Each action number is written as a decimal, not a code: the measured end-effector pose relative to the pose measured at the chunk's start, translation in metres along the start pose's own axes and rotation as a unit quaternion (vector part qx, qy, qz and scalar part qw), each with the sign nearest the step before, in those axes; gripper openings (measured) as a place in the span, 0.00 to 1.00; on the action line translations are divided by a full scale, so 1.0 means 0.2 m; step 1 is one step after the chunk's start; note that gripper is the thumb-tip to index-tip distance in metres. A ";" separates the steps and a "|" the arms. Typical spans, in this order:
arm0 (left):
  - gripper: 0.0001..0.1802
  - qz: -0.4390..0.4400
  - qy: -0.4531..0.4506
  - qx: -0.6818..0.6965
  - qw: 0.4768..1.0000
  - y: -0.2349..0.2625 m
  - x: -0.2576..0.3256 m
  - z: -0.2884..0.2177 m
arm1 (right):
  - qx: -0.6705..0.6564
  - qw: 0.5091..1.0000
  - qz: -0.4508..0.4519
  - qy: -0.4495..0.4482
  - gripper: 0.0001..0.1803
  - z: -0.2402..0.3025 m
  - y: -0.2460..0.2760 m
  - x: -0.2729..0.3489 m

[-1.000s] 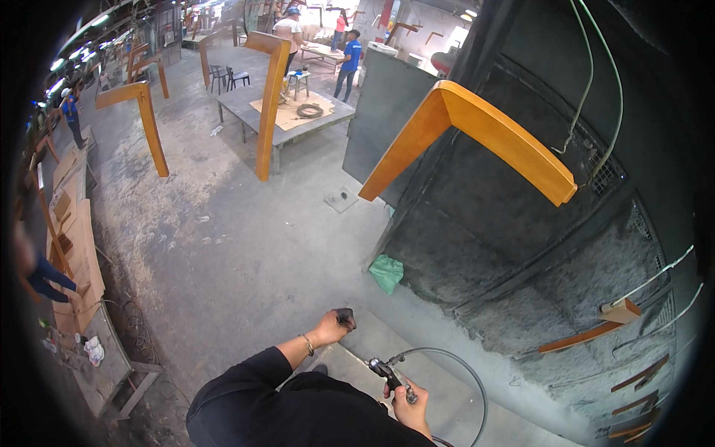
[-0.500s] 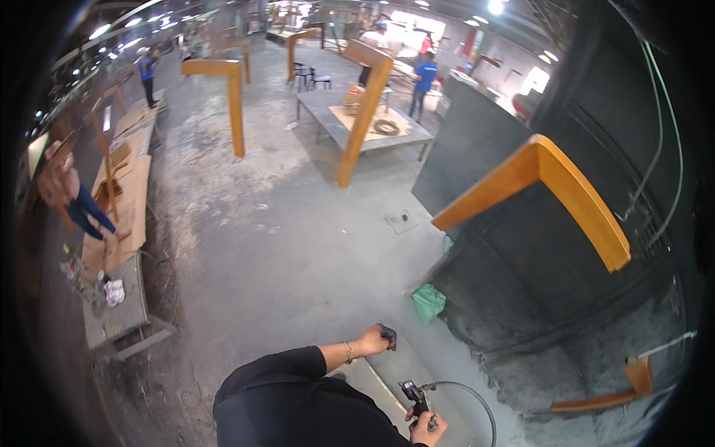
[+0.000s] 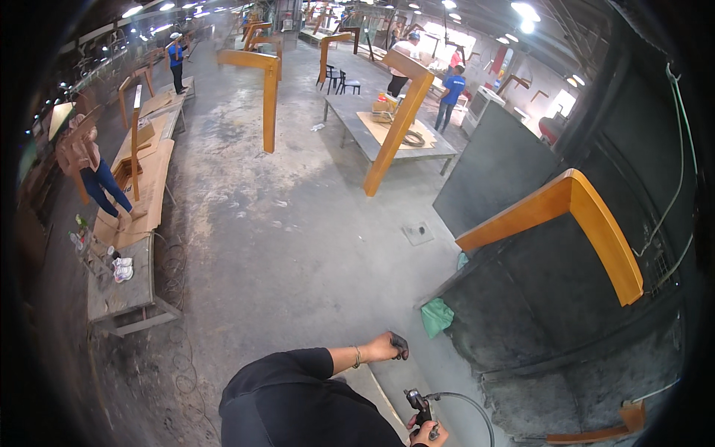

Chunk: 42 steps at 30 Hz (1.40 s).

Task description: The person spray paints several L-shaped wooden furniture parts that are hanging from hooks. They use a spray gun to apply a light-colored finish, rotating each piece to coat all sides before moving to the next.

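My right hand [image 3: 432,434] is wrapped round a spray gun [image 3: 418,403], low in the picture, with a dark hose [image 3: 477,406] curving away to the right. My left hand [image 3: 387,346] reaches forward over a grey surface, its fingers curled. The fingertips look dark, and whatever they may hold is hidden. A bracelet [image 3: 358,357] circles that wrist. Ahead to the right hangs an L-shaped orange-brown wooden piece [image 3: 570,197], apart from both hands. Another L-shaped wooden piece [image 3: 402,119] hangs farther off, and a third wooden piece [image 3: 269,97] stands left of it.
Dark panels [image 3: 566,298] wall the right side, with a green bag [image 3: 437,318] at their foot. A grey table [image 3: 346,123] bears a coiled hose. Along the left, a person [image 3: 93,164] is beside a cardboard-covered bench [image 3: 145,194]. Other people are farther back.
The view has turned, so the surroundings sit farther right in the picture. The hanging wooden piece on the right appears lower. Both hands keep nearly the same pose.
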<state>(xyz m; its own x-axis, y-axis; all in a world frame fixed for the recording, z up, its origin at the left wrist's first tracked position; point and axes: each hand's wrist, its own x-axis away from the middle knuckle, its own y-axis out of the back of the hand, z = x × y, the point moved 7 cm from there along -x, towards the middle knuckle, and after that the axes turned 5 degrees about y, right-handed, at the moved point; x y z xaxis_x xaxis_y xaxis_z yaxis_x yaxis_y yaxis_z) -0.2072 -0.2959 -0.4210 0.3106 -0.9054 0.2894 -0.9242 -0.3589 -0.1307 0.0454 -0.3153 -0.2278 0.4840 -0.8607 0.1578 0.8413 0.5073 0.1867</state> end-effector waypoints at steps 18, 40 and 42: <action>0.09 -0.056 -0.062 -0.102 0.991 0.01 -0.01 -0.07 | 0.003 0.998 -0.066 0.022 0.17 -0.12 0.07 -0.04; 0.08 -0.015 -0.056 -0.127 0.990 -0.02 -0.16 0.01 | 0.012 0.996 -0.028 0.081 0.22 -0.34 0.15 -0.14; 0.08 -0.003 -0.057 -0.162 0.985 -0.02 -0.18 0.00 | -0.001 0.995 -0.039 0.088 0.21 -0.31 0.16 -0.15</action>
<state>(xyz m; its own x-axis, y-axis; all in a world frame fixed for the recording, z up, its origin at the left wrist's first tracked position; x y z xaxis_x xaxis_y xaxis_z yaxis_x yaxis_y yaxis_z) -0.2145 -0.2608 -0.4309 0.3213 -0.9299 0.1792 -0.9392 -0.2886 0.1861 0.0727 -0.2766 -0.2869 0.4516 -0.8917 -0.0295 0.8785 0.4387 0.1892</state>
